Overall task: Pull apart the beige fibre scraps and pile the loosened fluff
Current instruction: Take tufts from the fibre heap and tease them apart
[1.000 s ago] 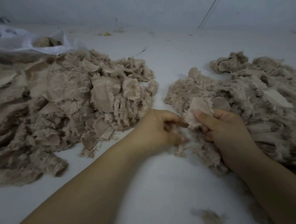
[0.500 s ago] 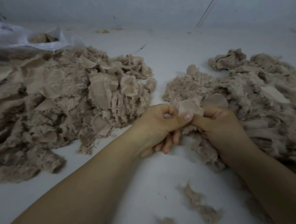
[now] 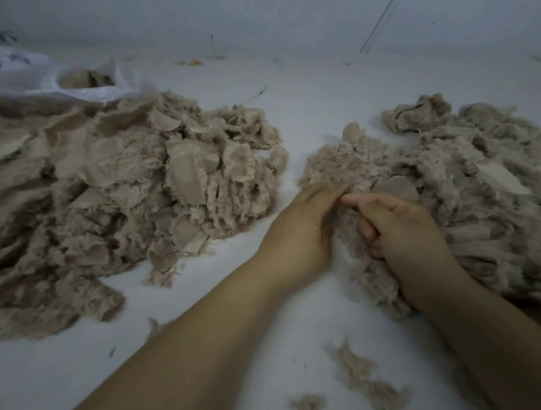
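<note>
Both grips meet, right hand curled around soft beige fibre scrap, left hand pressing beside it, against loosened beige fluff pile; light, weak, best pinched at frayed edges.

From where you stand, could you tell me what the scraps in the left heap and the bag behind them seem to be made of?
The left heap looks like a soft woven or knitted textile, matte beige: flat smooth-faced pieces with frayed, fuzzy edges, though the fibre type cannot be told. The bag behind it looks like thin plastic film, translucent white and slightly glossy, crumpled into folds, with beige material showing at its mouth.
</note>
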